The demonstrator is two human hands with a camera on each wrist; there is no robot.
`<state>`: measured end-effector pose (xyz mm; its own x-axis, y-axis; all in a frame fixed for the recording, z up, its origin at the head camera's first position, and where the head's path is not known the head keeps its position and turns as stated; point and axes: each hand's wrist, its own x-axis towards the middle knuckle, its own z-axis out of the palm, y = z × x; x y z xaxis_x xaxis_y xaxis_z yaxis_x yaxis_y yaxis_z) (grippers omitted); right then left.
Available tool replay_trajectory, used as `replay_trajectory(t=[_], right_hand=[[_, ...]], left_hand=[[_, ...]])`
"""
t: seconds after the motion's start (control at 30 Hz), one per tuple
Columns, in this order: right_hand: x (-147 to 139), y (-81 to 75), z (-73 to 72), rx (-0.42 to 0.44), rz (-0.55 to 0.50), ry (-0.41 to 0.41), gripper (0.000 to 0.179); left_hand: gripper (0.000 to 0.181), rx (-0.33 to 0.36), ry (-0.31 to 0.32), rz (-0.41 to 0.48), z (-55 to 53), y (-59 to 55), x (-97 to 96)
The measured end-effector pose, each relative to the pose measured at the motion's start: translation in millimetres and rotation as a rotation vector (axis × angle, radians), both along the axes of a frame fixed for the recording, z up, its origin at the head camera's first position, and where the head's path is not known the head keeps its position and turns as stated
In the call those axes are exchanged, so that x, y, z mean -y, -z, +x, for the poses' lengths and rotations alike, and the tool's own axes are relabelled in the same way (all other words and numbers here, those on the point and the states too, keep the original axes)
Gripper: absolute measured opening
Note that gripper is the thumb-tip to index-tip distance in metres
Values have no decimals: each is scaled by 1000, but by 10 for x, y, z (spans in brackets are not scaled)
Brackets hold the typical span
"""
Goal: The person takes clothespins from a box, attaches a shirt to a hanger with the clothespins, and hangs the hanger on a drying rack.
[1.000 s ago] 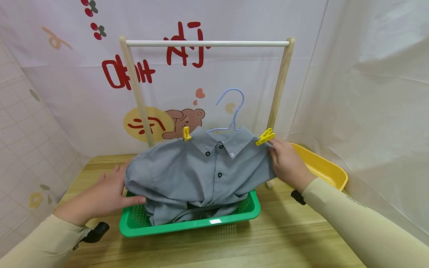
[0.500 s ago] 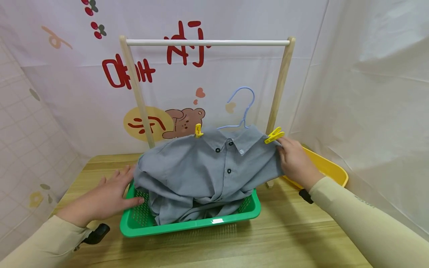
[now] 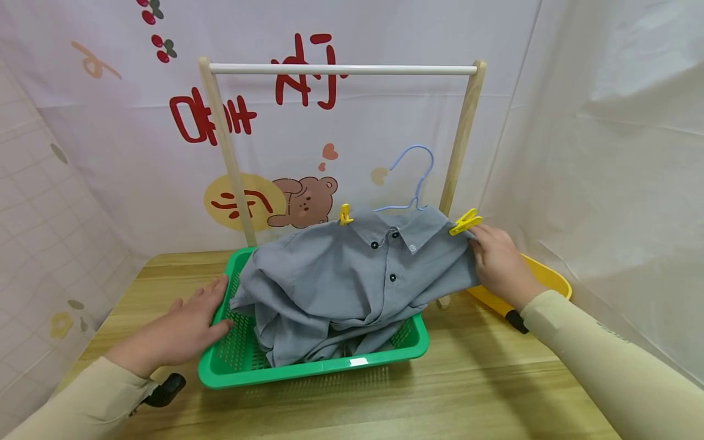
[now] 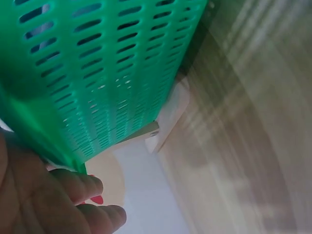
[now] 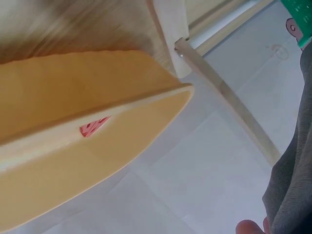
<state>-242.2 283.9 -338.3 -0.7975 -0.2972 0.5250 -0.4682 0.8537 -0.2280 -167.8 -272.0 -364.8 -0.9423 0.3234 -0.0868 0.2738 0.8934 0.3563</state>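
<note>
A grey button-up shirt (image 3: 352,269) sits on a blue hanger (image 3: 419,183), its lower part bunched inside a green basket (image 3: 220,379). One yellow clothespin (image 3: 344,215) is on the shirt's left shoulder, another yellow clothespin (image 3: 466,221) on its right shoulder. My right hand (image 3: 503,266) grips the shirt at the right shoulder, just outside the clothespin; in the right wrist view only fingertips (image 5: 249,227) show beside the grey cloth. With fingers extended, my left hand (image 3: 178,333) rests at the basket's left rim. In the left wrist view its fingers (image 4: 78,187) lie along the rim.
Behind the basket stands a rack with wooden posts (image 3: 464,131) and a white rail (image 3: 341,69). A yellow tray (image 3: 544,278) lies at the right, partly behind my right arm. All stand on a wooden table (image 3: 473,379), with printed cloth behind.
My right hand has drawn the shirt and hanger rightward. The shirt's left side has come away from my left hand, which now lies at the basket's left rim.
</note>
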Motion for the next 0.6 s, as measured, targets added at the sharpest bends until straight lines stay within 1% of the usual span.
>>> replay_trajectory(t=[0.17, 0.3, 0.6], right_hand=[[-50, -19, 15, -13, 10, -6, 30], [-90, -16, 15, -11, 14, 7, 30], [-211, 19, -55, -80, 30, 6, 29]], left_hand=[[86, -2, 17, 67, 18, 69, -19], [85, 12, 13, 96, 25, 112, -26], [80, 51, -5, 128, 40, 114, -79]])
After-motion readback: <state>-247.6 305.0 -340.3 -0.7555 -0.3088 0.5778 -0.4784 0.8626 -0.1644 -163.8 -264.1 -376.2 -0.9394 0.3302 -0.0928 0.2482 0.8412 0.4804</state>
